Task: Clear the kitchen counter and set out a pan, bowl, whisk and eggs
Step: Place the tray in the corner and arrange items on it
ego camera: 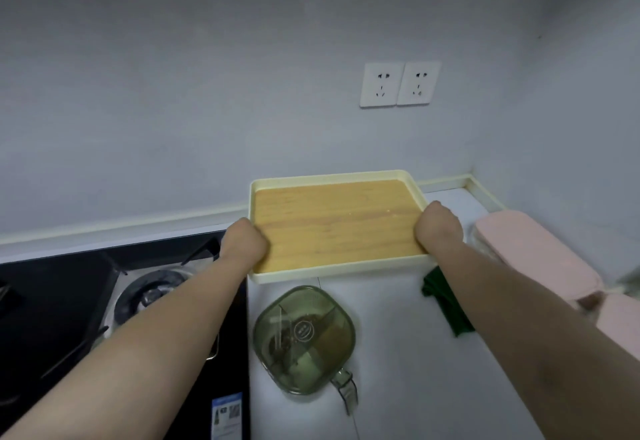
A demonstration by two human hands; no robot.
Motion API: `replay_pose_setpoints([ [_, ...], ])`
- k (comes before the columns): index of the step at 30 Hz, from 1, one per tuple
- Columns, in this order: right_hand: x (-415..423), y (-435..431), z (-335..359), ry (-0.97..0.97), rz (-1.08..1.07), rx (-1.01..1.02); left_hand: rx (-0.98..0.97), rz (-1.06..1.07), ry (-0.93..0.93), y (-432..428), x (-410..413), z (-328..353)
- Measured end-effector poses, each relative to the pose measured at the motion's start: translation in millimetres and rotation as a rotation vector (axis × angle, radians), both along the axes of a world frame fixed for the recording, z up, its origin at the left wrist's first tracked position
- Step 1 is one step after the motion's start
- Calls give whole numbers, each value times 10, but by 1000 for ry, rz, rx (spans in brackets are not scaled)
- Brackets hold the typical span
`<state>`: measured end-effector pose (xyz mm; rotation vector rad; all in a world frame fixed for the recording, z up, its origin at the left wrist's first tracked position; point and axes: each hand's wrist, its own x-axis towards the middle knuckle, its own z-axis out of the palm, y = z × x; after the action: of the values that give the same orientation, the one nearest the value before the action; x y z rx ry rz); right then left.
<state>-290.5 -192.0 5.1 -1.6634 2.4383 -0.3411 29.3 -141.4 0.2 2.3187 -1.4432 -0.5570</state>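
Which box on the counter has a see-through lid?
The green box just nearer than the tray; its contents show through the lid, while the two pink boxes on the right are opaque.

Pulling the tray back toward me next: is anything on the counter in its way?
Yes: before the near edge of the tray sits a green lidded container, with a dark green cloth right of it.

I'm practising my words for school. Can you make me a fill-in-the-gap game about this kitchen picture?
The left hand and the right hand both hold the ____.
The wall has ____ sockets.
The container with a lid is coloured ____.
Missing words: tray, two, green.
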Motion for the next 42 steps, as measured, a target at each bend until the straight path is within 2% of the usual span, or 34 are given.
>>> replay_pose_setpoints([
  [9,627,532,289,-27,40,-46,-84,-12,-55,675,645,344],
  [20,1831,1444,533,-57,136,-62,-88,94,-64,1949,1774,541],
  [26,3014,2113,501,-85,299,-41,-86,286,-63,3084,2793,475],
  [30,3804,2532,484,-132,395,-45,-170,387,-30,3828,3398,491],
  [33,4349,2807,519,-180,467,-9,-200,480,78,4370,3844,504],
  [37,4959,3058,580,-295,524,72,-225,637,451,4935,4357,491],
  [42,5813,3344,618,-521,571,217,-311,820,569,5579,4943,472],
])
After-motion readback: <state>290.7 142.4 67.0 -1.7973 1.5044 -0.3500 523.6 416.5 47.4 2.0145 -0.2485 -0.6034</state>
